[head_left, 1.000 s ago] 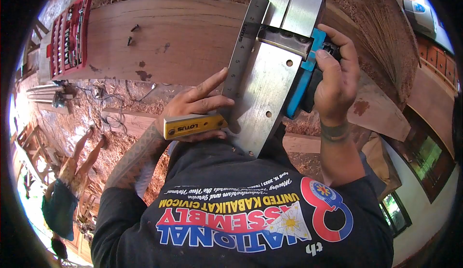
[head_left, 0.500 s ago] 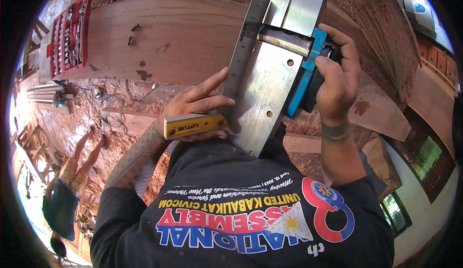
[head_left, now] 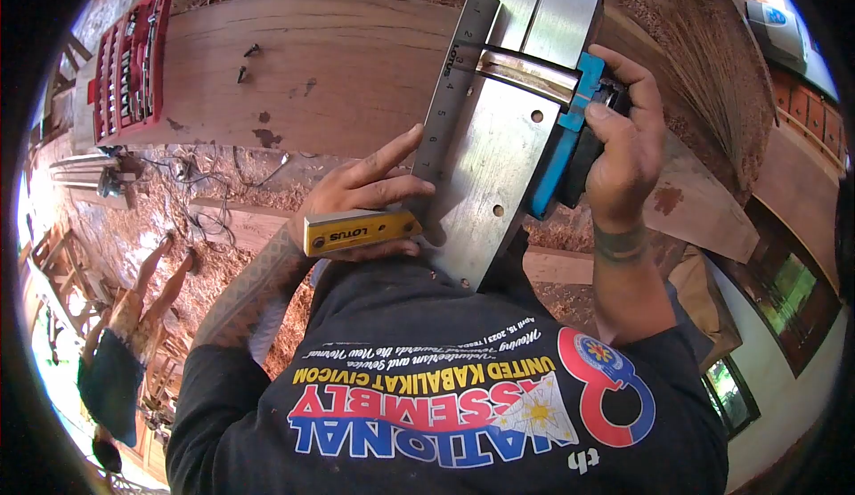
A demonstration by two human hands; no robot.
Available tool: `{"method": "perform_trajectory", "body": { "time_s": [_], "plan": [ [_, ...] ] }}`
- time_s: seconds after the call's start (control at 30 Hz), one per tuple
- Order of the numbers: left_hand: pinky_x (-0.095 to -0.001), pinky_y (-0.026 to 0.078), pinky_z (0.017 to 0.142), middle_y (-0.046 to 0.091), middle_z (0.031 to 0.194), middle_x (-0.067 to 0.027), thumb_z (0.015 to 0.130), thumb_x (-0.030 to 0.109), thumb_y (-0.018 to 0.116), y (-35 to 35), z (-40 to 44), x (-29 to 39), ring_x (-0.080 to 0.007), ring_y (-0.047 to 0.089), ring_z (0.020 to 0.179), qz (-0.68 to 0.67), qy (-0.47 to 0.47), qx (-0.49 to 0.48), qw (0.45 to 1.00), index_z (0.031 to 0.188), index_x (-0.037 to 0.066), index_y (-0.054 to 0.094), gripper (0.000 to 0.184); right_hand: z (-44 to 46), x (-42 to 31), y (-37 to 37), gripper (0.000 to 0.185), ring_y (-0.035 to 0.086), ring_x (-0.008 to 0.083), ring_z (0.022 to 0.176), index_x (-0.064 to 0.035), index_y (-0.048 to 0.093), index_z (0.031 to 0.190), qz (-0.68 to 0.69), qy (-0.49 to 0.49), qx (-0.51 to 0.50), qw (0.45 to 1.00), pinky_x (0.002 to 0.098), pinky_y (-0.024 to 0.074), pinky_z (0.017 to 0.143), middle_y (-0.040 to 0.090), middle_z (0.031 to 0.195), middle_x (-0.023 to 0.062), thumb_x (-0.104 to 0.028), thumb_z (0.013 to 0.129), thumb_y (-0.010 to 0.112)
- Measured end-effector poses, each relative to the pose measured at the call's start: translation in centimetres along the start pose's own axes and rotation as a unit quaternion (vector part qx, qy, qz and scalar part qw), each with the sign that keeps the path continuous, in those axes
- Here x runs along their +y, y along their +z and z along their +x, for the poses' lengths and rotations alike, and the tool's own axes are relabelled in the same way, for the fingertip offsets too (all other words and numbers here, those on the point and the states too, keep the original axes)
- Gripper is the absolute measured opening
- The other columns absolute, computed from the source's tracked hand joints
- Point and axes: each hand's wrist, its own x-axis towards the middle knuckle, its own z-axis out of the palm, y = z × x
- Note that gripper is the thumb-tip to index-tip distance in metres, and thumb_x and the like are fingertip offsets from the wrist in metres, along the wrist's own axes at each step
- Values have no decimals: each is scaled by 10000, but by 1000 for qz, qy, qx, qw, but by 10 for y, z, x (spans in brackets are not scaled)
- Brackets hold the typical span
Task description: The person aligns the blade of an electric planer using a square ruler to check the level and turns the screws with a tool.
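Note:
An electric planer (head_left: 485,152) lies sole-up against my body, its metal sole and blue housing facing me. Across its gap runs the cutter drum (head_left: 527,73). My left hand (head_left: 370,188) holds a try square by its yellow stock (head_left: 356,233), fingers pressed along the steel blade (head_left: 443,107). That blade lies along the left edge of the sole and spans the drum gap. My right hand (head_left: 621,143) is closed around the planer's right side, thumb and fingers at a dark part beside the drum's end. What the fingertips press is partly hidden.
A red socket set case (head_left: 131,65) sits on a wide wooden slab (head_left: 347,67) at left, with two small dark bolts (head_left: 247,61) nearby. Cables (head_left: 209,196) and wood shavings cover the floor. Another person (head_left: 120,352) stands at far left. More planks (head_left: 704,192) lie at right.
The cutter drum has turned: a dark recess showed in the gap before, and a shiny ridged face shows now. My hands and the try square have hardly moved.

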Motion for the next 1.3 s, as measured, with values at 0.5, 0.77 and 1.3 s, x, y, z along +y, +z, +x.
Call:
{"method": "perform_trajectory", "body": {
  "time_s": [0.5,0.77,1.3],
  "plan": [
    [-481,642,1059,366,1788,-220,800,406,1013,-1,1,3,-409,678,1392,2,-8,-3,1000,1392,143,733,706,0,6,2,357,607,112,935,19,715,1305,-7,0,17,1000,278,516,865,683,1079,48,-93,971,658],
    [-471,661,1021,383,1780,-216,794,412,1016,-4,3,7,-403,707,1351,11,-12,-5,1000,1385,143,741,705,-1,9,1,347,596,104,920,12,721,1302,4,3,18,1000,275,512,853,684,1077,37,-100,979,659],
    [-478,657,1019,393,1776,-218,785,420,1020,-4,4,3,-413,721,1324,-3,-8,3,1000,1378,152,748,705,-1,6,3,334,591,87,901,10,717,1310,2,8,19,1000,262,509,826,679,1067,27,-83,996,652]
  ]
}}
